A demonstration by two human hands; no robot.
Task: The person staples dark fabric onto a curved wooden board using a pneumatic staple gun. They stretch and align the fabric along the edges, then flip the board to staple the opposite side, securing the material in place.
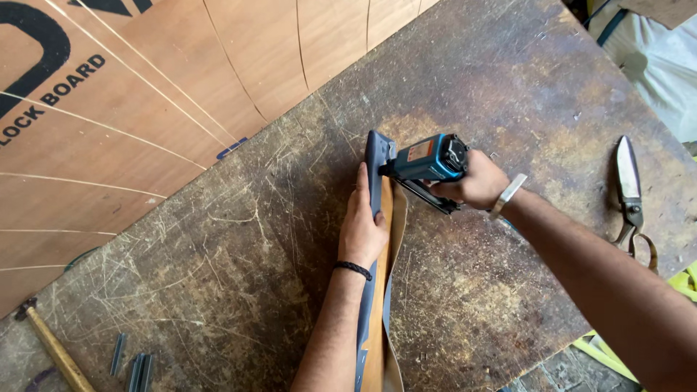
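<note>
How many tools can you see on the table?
3: a blue staple gun in the right hand, shears at the right edge, a hammer bottom left. Others may be hidden.
</note>
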